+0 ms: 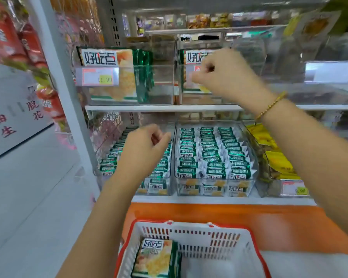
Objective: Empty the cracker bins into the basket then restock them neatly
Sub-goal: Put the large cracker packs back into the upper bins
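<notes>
Emptying barely begun, I reckon; one pack [157, 257] in basket [225, 237]; my left hand [143, 146] slack, empty; right hand [221, 73] at upper bin [197, 98], grip unclear; next, lift packs.

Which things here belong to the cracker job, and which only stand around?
Job: upper cracker bins, large cracker packs, basket, pack in the basket, small-pack bins.
Not the job: yellow snack packs, red bags, white sign.

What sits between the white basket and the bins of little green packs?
In the head view, a white shelf edge and an orange ledge separate the red-rimmed white plastic basket from the clear plastic bins.
</notes>
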Demonstrator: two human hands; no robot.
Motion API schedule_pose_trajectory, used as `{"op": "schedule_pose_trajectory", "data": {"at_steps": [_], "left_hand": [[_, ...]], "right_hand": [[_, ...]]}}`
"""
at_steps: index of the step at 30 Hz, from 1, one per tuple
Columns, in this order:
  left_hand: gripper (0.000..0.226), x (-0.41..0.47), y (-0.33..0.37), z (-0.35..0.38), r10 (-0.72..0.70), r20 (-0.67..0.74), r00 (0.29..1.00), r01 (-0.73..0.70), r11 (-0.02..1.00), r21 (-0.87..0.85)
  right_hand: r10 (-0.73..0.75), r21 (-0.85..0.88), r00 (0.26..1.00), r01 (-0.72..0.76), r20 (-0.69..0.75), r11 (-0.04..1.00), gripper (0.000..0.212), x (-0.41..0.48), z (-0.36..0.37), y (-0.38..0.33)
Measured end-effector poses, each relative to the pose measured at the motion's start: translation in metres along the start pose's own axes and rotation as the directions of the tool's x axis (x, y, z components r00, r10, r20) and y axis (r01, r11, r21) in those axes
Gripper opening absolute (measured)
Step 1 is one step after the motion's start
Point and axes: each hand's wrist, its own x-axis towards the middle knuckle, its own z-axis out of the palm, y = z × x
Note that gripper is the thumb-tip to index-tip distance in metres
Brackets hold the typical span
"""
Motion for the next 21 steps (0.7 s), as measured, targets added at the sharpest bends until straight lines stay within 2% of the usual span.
{"op": "schedule_pose_trajectory", "data": {"at_steps": [3,5,8,10,11,14,17,19,21], "left_hand": [[0.037,-0.043,-0.043,0.019,-0.193,0.195,0.962,0.190,0.981,0.037],[0.033,-0.074,-0.076,0.032,-0.358,0.343,0.868,0.338,0.934,0.118],[0.022,-0.118,-0.125,0.054,-0.569,0.465,0.678,0.489,0.822,0.293],[0.044,-0.147,-0.153,0.069,-0.708,0.437,0.555,0.545,0.706,0.452],[0.052,-0.161,-0.163,0.075,-0.754,0.406,0.517,0.573,0.657,0.490],[0.042,-0.195,-0.188,0.091,-0.809,0.327,0.489,0.645,0.588,0.488],[0.039,-0.214,-0.205,0.103,-0.826,0.276,0.492,0.705,0.563,0.431],[0.036,-0.220,-0.209,0.107,-0.818,0.264,0.512,0.703,0.575,0.419],[0.037,-0.222,-0.213,0.111,-0.807,0.257,0.531,0.697,0.589,0.410]], "right_hand": [[-0.044,0.073,0.958,0.024,0.283,0.997,0.043,-0.071,0.048,-0.001],[-0.013,0.082,0.864,-0.033,0.503,0.996,0.041,-0.113,0.092,0.009],[0.082,0.115,0.624,-0.268,0.777,0.957,0.040,-0.167,0.171,0.033],[0.205,0.050,0.459,-0.485,0.865,0.873,0.042,-0.201,0.232,0.051],[0.266,0.021,0.376,-0.610,0.888,0.792,0.045,-0.219,0.263,0.059],[0.326,-0.014,0.177,-0.862,0.929,0.506,0.046,-0.270,0.330,0.070],[0.281,-0.042,0.017,-0.978,0.959,0.202,0.074,-0.306,0.366,0.063],[0.245,-0.037,-0.008,-0.993,0.969,0.111,0.081,-0.316,0.381,0.057],[0.265,-0.041,-0.019,-0.996,0.964,0.078,0.083,-0.319,0.389,0.055]]}}
